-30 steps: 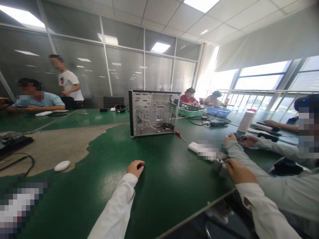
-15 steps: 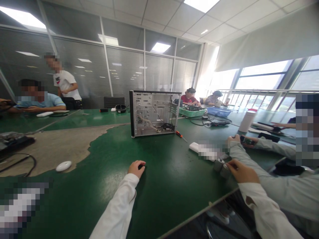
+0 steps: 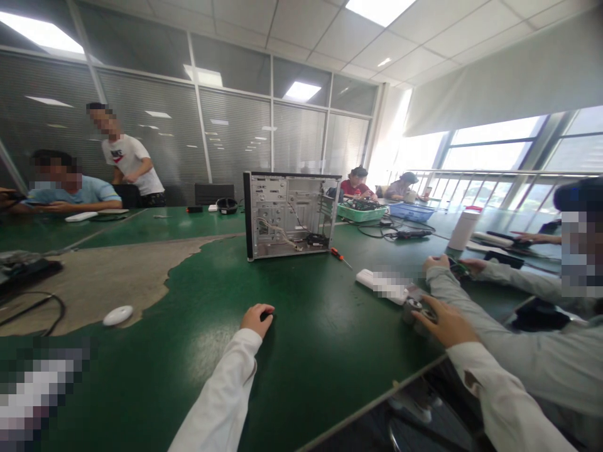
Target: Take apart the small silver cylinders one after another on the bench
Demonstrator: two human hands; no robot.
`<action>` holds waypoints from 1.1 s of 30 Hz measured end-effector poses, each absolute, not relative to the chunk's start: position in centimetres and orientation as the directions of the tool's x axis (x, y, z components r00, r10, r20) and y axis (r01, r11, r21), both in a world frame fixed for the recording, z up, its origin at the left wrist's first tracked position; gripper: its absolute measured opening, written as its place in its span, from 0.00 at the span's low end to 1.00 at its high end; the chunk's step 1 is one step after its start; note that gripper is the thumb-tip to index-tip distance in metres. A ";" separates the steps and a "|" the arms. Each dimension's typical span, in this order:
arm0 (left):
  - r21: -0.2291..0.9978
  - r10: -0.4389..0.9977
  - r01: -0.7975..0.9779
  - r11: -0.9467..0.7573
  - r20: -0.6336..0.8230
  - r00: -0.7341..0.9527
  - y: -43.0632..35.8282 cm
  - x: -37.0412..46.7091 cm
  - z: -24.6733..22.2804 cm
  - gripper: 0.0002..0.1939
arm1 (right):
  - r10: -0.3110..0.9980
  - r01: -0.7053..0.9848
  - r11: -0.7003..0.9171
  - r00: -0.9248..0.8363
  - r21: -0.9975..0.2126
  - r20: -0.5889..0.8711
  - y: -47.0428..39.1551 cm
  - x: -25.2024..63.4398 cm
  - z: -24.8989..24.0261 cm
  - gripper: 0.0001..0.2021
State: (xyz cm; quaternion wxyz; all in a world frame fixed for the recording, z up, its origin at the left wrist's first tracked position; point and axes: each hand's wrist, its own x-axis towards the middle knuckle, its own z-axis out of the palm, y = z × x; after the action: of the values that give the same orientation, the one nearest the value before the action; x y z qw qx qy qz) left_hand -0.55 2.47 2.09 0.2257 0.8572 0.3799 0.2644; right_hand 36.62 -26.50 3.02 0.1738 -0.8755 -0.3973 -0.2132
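Tabletop (image 3: 320,376), broad and green, carries an opened computer case (image 3: 292,216) that stands upright, its bare metal bays and loose wires turned toward the wearer. Right of the case and farther back sit a green basket (image 3: 362,213), heaped with dark cables, and a blue basket (image 3: 409,212). Well to the case's right and nearer the wearer, a co-worker's sleeve (image 3: 455,295) crosses the scene. An oblong white object (image 3: 365,279), partly masked, lies on the case's near right side.

Both of the wearer's hands are on the near side of the case, well apart from each other. The left hand (image 3: 255,319) rests half curled, roughly in line with the case's front-left part; whether it holds anything cannot be told. The right hand (image 3: 450,323), well to the case's right, has fingers and thumb bent around the nearer cylinder (image 3: 429,312); how firmly cannot be told. Beside it, toward the case, stands the farther cylinder (image 3: 411,311). Both grey pieces appear to stand on end, long axes vertical, and lie far closer to the right hand than the left.
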 end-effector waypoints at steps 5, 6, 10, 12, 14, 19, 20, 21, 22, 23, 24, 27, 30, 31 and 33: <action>0.588 0.756 0.517 -0.622 0.278 0.592 2.2 -0.8 2.5 0.11 | 0.693 0.741 -0.669 0.650 -0.058 0.312 -24.9 37.7 2.8 0.23; 0.586 0.756 0.519 -0.622 0.277 0.593 2.2 -0.8 2.5 0.11 | 0.701 0.742 -0.668 0.652 -0.054 0.290 -24.7 37.9 2.9 0.22; 0.581 0.759 0.529 -0.619 0.270 0.592 2.1 -0.8 2.4 0.11 | 0.714 0.750 -0.660 0.647 -0.052 0.268 -24.5 38.0 3.6 0.20; 0.581 0.764 0.534 -0.614 0.269 0.586 2.1 -0.8 2.5 0.11 | 0.705 0.756 -0.653 0.626 -0.039 0.333 -24.3 37.5 4.5 0.19; 0.583 0.766 0.534 -0.612 0.269 0.584 2.1 -0.8 2.5 0.11 | 0.685 0.777 -0.628 0.574 -0.036 0.448 -23.8 36.5 5.6 0.19; 0.599 0.774 0.534 -0.597 0.255 0.580 1.8 -0.8 2.9 0.11 | 0.659 0.929 -0.354 0.328 -0.106 0.677 -19.9 30.2 8.6 0.19; 0.605 0.783 0.540 -0.585 0.247 0.571 1.7 -0.8 3.0 0.11 | 0.686 0.957 -0.263 0.275 -0.123 0.674 -18.6 28.3 8.9 0.18; 0.611 0.797 0.552 -0.567 0.238 0.556 1.7 -0.8 3.0 0.13 | 0.721 0.972 -0.181 0.233 -0.147 0.653 -17.3 26.3 9.1 0.18; 0.616 0.816 0.571 -0.543 0.226 0.532 1.6 -0.8 3.1 0.14 | 0.752 0.977 -0.116 0.203 -0.176 0.627 -15.8 24.2 9.2 0.18; 0.618 0.839 0.596 -0.513 0.213 0.501 1.6 -0.9 3.2 0.17 | 0.786 0.977 -0.055 0.169 -0.205 0.595 -14.4 22.1 9.2 0.19; 0.619 0.860 0.620 -0.482 0.202 0.468 1.5 -1.0 3.2 0.19 | 0.811 0.973 -0.010 0.143 -0.230 0.567 -12.9 20.1 9.0 0.20; 0.619 0.897 0.660 -0.426 0.197 0.395 1.6 -1.3 3.2 0.25 | 0.856 0.949 0.092 0.080 -0.302 0.510 -8.5 15.1 8.0 0.26; 0.614 0.922 0.692 -0.380 0.194 0.334 1.8 -1.6 3.1 0.29 | 0.860 0.910 0.167 0.054 -0.379 0.508 -4.9 11.9 6.6 0.29; 0.609 0.931 0.707 -0.360 0.189 0.311 1.9 -1.6 3.1 0.30 | 0.855 0.896 0.184 0.057 -0.404 0.516 -3.9 11.3 6.0 0.29; 0.598 0.947 0.735 -0.320 0.169 0.274 2.1 -1.6 3.0 0.31 | 0.843 0.854 0.201 0.099 -0.480 0.529 -2.4 10.7 4.6 0.27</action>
State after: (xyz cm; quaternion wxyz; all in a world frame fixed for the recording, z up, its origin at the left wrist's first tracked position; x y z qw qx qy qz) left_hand -1.63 2.15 3.04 0.2069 0.7708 0.5454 0.2562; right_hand 10.67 -2.44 4.63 0.3873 -0.6320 -0.6712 -0.0074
